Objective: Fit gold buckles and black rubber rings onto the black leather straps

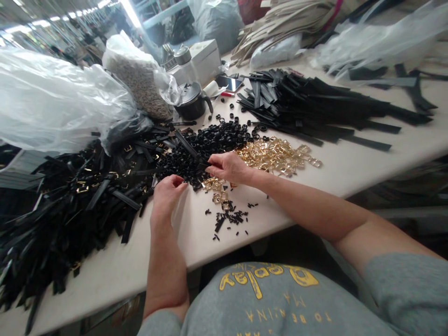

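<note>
My right hand [229, 167] is closed in a pinch at the lower end of a black strap [187, 144], which slants up and left over a heap of small black loops [224, 137]. My left hand [170, 189] is at the near left edge of that heap, thumb and fingers pressed together; what they hold, if anything, is hidden. Gold buckles [273, 154] lie in a pile just beyond my right wrist. A few more gold buckles [220, 198] and scattered small black bits [233, 218] lie on the table below my right hand.
Black straps with gold buckles [105, 186] are heaped on the left. Plain black straps [301, 102] lie at the back right. Behind stand a dark lidded mug [191, 100], a phone [231, 84], a filled plastic bag [136, 74] and clear plastic sheeting [59, 98]. The table's edge [217, 254] is near my body.
</note>
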Demonstrator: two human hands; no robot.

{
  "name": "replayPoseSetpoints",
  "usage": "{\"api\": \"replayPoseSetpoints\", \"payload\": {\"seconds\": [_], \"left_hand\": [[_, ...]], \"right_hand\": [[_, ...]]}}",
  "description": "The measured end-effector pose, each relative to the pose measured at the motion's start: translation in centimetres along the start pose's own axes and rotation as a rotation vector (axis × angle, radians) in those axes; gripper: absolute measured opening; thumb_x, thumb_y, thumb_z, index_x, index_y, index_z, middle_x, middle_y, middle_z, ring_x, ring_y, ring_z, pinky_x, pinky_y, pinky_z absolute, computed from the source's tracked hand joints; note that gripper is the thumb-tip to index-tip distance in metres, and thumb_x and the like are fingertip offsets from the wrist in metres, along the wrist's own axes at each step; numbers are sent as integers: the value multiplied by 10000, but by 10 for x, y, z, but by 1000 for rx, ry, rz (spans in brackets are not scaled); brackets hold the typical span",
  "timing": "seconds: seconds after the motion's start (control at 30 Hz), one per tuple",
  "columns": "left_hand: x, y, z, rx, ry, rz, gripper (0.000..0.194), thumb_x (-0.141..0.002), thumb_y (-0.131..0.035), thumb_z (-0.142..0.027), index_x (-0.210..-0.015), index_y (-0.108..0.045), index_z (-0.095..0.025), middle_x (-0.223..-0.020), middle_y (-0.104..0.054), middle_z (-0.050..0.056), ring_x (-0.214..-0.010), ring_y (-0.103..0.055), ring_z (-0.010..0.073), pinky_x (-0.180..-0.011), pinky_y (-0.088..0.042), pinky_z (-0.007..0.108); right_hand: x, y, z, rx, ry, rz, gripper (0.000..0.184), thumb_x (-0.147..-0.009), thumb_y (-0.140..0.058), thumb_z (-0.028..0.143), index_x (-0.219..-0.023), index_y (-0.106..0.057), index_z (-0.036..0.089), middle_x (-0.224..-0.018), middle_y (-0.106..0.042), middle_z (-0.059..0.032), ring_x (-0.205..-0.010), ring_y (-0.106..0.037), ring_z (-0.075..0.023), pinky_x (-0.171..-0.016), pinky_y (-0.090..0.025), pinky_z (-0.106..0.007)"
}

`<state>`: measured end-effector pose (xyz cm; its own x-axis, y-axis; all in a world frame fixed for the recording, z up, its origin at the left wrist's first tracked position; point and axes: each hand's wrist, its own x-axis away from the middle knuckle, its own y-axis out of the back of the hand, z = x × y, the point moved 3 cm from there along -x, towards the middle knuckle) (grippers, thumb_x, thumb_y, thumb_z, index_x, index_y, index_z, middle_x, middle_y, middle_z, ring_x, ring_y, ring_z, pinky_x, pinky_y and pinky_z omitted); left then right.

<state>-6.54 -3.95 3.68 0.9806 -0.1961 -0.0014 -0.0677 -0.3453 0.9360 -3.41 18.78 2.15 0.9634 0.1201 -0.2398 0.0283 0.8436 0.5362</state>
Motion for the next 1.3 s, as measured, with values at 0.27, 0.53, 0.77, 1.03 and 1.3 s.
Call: {"api": "replayPoseSetpoints", "payload": {"seconds": [0.27,0.53,0.77,1.03,1.3], "left_hand": [[-2,-5,-4,-125,16,-21,108,-754,-622,-308,-729,-677,-218,-746,-682,46,-731,-610,220,-701,-421,327],[-2,-13,-9,844,49,-42,271,-655,-765,-417,-755,-669,-183,-695,-668,22,-653,-612,158,-609,-452,260],[3,-21,-35,1343,82,60,347,-542,-885,-365,-709,-653,-168,-759,-670,8,-684,-649,105,-621,-505,183],[2,-25,-36,1357,66,74,354,-546,-892,-361,-697,-639,-165,-766,-671,7,-637,-651,101,-620,-546,199],[4,-27,-40,1378,82,99,389,-500,-919,-308,-778,-677,-186,-692,-668,-24,-573,-640,83,-594,-551,182]], "right_hand": [[0,1,2,26,-15,25,202,-857,-617,330,-774,-632,146,-627,-540,41,-571,-402,-59,-574,-249,-222],[2,-4,5,-63,-11,71,192,-865,-623,302,-777,-652,134,-629,-577,38,-560,-416,-47,-566,-255,-210],[2,-4,7,-155,-25,89,185,-877,-620,297,-819,-665,128,-662,-643,25,-557,-478,-45,-555,-284,-189],[2,-3,8,-125,28,139,153,-871,-626,278,-863,-680,135,-705,-692,13,-591,-516,-55,-573,-322,-179],[2,-1,7,-83,0,180,175,-874,-619,294,-842,-681,134,-705,-684,6,-590,-511,-59,-571,-298,-189]]}}
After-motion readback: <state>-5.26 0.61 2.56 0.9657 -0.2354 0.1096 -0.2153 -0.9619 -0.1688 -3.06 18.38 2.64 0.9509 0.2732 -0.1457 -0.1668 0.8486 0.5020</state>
